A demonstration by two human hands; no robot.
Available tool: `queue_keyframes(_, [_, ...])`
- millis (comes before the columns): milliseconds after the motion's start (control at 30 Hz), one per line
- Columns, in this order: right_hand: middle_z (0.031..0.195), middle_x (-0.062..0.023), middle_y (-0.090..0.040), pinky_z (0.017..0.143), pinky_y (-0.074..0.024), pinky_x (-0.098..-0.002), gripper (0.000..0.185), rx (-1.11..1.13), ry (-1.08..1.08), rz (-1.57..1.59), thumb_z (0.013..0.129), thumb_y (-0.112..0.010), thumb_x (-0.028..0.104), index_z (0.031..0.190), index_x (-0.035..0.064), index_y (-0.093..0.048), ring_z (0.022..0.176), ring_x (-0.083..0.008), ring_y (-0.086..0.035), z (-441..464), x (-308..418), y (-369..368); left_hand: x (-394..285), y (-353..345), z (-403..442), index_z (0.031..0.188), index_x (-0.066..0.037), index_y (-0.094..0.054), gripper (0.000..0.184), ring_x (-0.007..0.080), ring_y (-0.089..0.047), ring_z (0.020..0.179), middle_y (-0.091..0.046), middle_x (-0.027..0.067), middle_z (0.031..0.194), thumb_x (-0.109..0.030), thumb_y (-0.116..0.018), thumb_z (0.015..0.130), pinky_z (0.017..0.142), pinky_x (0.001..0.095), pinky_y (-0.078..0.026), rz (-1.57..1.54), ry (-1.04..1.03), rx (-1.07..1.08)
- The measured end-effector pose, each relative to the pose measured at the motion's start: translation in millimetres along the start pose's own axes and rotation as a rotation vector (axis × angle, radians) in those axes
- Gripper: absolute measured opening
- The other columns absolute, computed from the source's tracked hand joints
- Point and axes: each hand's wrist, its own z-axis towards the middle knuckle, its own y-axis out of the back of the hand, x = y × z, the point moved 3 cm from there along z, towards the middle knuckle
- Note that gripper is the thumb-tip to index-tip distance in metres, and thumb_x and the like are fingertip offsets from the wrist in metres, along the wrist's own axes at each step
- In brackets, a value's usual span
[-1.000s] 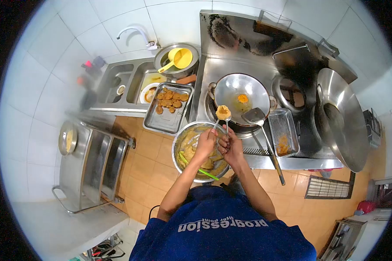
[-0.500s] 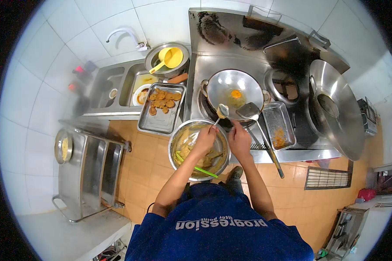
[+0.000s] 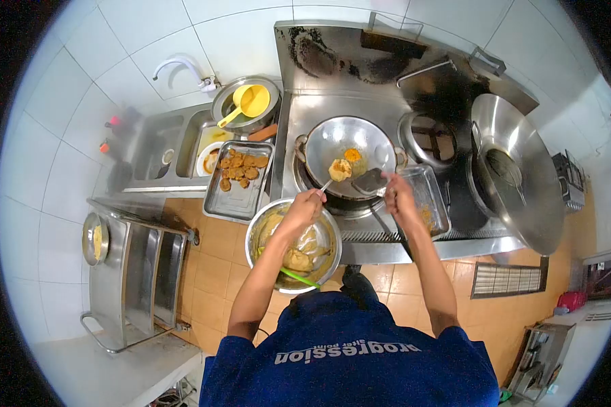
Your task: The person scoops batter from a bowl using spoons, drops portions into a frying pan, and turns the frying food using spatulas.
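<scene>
My left hand (image 3: 307, 207) is closed on a spoon (image 3: 326, 185) whose bowl carries a lump of batter (image 3: 340, 169) over the wok (image 3: 349, 132). An orange yolk-like blob (image 3: 352, 154) lies in clear liquid at the wok's bottom. My right hand (image 3: 399, 195) is closed at the neck of a spatula (image 3: 368, 181). The spatula's blade rests inside the near right side of the wok, and my forearm partly covers its handle. Below my left hand is a steel bowl (image 3: 337, 237) of batter, with a green-handled utensil (image 3: 299, 277) in it.
A steel tray (image 3: 214, 200) of browned fried pieces lies left of the wok. A second tray (image 3: 436, 193) with orange crumbs is at its right. A large tilted wok (image 3: 546, 163) holds a strainer (image 3: 506, 168). Yellow dippers (image 3: 254, 100) sit in a pot (image 3: 227, 95) by the sink (image 3: 157, 149).
My left hand has moved the spoon forward from above the batter bowl to over the wok. My right hand has moved up and right to the spatula. The camera view has shifted slightly.
</scene>
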Motion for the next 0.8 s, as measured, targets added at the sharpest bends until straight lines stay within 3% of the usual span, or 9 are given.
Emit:
queue_keyframes(100, [0.065, 0.0056, -0.035, 0.041, -0.0233, -0.0203, 0.028, 0.179, -0.423, 0.562, 0.096, -0.043, 0.028, 0.12, 0.0172, -0.054, 0.05, -0.0051, -0.03, -16, -40, -31, 2, -12, 12, 0.086, -0.009, -0.049, 0.023, 0.0048, -0.024, 0.047, -0.027, -0.008, 0.056, -0.027, -0.042, 0.099, 0.043, 0.0236, -0.019, -0.08, 0.002, 0.015])
queue_keyframes(200, [0.065, 0.0062, -0.034, 0.041, -0.0233, -0.0205, 0.027, 0.449, -0.511, 0.922, 0.096, -0.045, 0.028, 0.119, 0.0167, -0.052, 0.049, -0.0062, -0.028, -15, -56, -56, 6, -27, 23, 0.083, -0.005, -0.053, 0.026, 0.0062, -0.029, 0.045, -0.033, -0.0057, 0.054, -0.024, -0.042, 0.097, 0.042, 0.0255, -0.022, -0.102, -0.031, -0.074])
queue_keyframes(333, [0.064, 0.0051, -0.032, 0.042, -0.0234, -0.0198, 0.026, 0.311, -0.419, 0.898, 0.096, -0.045, 0.025, 0.119, 0.0177, -0.053, 0.051, -0.0056, -0.028, -15, -38, -51, 24, -32, 49, 0.083, -0.006, -0.052, 0.026, 0.0052, -0.03, 0.048, -0.034, -0.0062, 0.055, -0.026, -0.044, 0.098, 0.043, 0.0249, -0.023, 0.196, -0.168, -0.244])
queue_keyframes(433, [0.067, 0.0032, -0.04, 0.042, -0.0306, -0.0236, 0.027, 0.16, -0.297, 0.595, 0.094, -0.046, 0.02, 0.12, 0.0164, -0.054, 0.052, -0.008, -0.036, -8, -40, -38, 25, -40, 62, 0.079, 0.001, -0.06, 0.031, 0.0183, -0.049, 0.054, -0.051, 0.0086, 0.058, -0.021, -0.044, 0.095, 0.056, 0.035, -0.039, 0.397, -0.265, -0.347])
queue_keyframes(500, [0.073, -0.0022, -0.051, 0.046, -0.04, -0.0297, 0.029, -0.033, 0.284, -0.202, 0.092, -0.047, 0.015, 0.12, 0.012, -0.054, 0.055, -0.0128, -0.044, 4, -35, -28, 25, -47, 68, 0.081, 0.001, -0.06, 0.031, 0.0185, -0.049, 0.056, -0.051, 0.0099, 0.058, -0.021, -0.043, 0.094, 0.058, 0.035, -0.04, 0.395, -0.233, -0.338])
queue_keyframes(533, [0.079, -0.0105, -0.061, 0.051, -0.0469, -0.0392, 0.028, -0.081, 0.408, -0.444, 0.092, -0.048, 0.013, 0.118, 0.0069, -0.053, 0.058, -0.0232, -0.057, 6, -26, -21, 25, -50, 70, 0.081, 0.002, -0.06, 0.031, 0.0185, -0.05, 0.057, -0.052, 0.0106, 0.058, -0.021, -0.043, 0.094, 0.059, 0.035, -0.04, 0.391, -0.217, -0.334])
queue_keyframes(667, [0.08, -0.0194, -0.064, 0.058, -0.05, -0.0476, 0.028, -0.091, 0.657, -1.015, 0.087, -0.05, 0.011, 0.114, 0.005, -0.055, 0.067, -0.0372, -0.064, 5, 18, -12, 23, -55, 79, 0.081, 0.002, -0.06, 0.032, 0.0182, -0.051, 0.059, -0.053, 0.0104, 0.06, -0.021, -0.043, 0.094, 0.06, 0.0348, -0.041, 0.361, -0.189, -0.331])
queue_keyframes(733, [0.079, -0.0192, -0.064, 0.059, -0.0496, -0.0466, 0.028, -0.077, 0.68, -1.13, 0.086, -0.052, 0.011, 0.113, 0.0064, -0.056, 0.068, -0.0357, -0.064, 5, 38, -11, 19, -59, 80, 0.083, -0.005, -0.055, 0.028, 0.0066, -0.034, 0.045, -0.039, -0.0055, 0.056, -0.025, -0.043, 0.098, 0.04, 0.0255, -0.024, 0.24, -0.106, -0.21])
queue_keyframes(800, [0.079, -0.019, -0.064, 0.06, -0.0492, -0.0455, 0.028, -0.064, 0.702, -1.244, 0.084, -0.053, 0.01, 0.112, 0.0078, -0.058, 0.068, -0.0343, -0.064, 11, 50, -10, 12, -60, 80, 0.082, -0.002, -0.058, 0.029, 0.0118, -0.043, 0.056, -0.047, 0.0019, 0.061, -0.023, -0.044, 0.096, 0.054, 0.0289, -0.033, 0.284, -0.095, -0.221])
